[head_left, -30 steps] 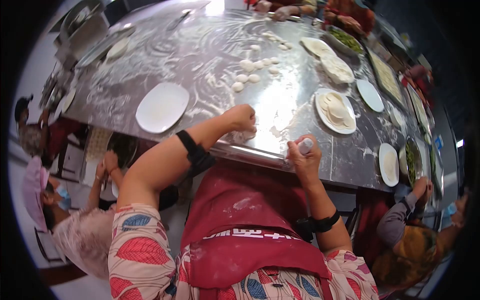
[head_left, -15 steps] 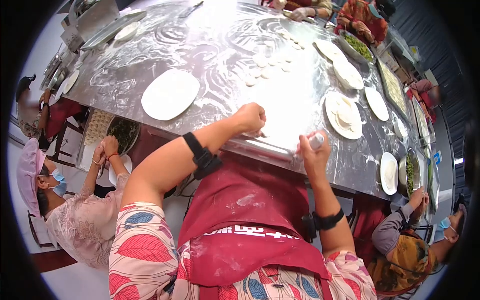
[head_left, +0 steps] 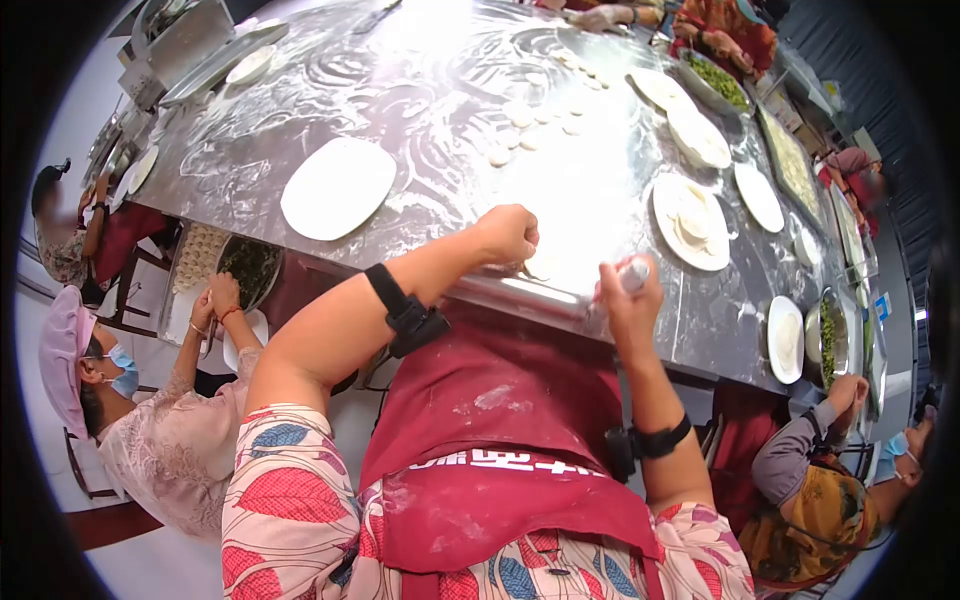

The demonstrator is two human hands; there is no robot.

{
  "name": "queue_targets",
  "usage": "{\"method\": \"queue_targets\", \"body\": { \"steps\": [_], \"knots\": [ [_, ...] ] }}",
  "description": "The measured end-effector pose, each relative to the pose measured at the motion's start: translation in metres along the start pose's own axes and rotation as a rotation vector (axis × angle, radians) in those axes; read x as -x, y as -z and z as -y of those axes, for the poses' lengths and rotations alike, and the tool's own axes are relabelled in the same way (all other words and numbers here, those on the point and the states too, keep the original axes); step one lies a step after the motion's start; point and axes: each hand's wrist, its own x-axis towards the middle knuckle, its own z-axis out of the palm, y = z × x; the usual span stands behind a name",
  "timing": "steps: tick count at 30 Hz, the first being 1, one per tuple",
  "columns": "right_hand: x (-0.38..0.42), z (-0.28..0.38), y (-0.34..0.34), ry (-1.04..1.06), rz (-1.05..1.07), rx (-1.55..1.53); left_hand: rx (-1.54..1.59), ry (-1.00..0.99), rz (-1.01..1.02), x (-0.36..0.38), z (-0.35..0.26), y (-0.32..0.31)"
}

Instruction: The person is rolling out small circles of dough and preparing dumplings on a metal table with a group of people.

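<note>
One rod (head_left: 634, 272), clasped in right hand (head_left: 630, 308); dough (head_left: 538, 269) on desk (head_left: 430, 200) to its left, nearer left hand (head_left: 508, 235): fingers curled, pinch unclear.

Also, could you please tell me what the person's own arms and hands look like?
The short sleeves are pale with red and blue leaf shapes. Each forearm wears a black strap with a black device. The left hand and right hand wear no gloves.
</note>
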Motion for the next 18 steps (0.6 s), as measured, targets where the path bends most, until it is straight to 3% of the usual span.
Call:
{"method": "queue_targets", "body": {
  "steps": [2,5,10,13,14,18],
  "knots": [
    [-0.024,0.003,-0.004,0.015,0.000,0.075,-0.011,-0.021,0.067,0.003,-0.004,0.002],
    [-0.062,-0.010,-0.020,-0.006,-0.007,0.132,-0.117,-0.024,-0.031,-0.013,-0.006,-0.001],
    [-0.020,0.005,-0.004,-0.003,0.000,0.107,-0.058,-0.092,0.082,-0.013,0.001,0.001],
    [-0.017,0.005,-0.002,0.006,0.009,0.086,0.048,-0.047,0.091,-0.007,0.012,0.005],
    [-0.012,0.003,-0.001,0.002,0.002,0.065,0.133,0.021,0.181,-0.007,0.013,0.005],
    [-0.062,-0.004,-0.020,-0.001,-0.013,0.130,-0.108,-0.081,0.024,-0.013,-0.001,0.007]
  ]
}}
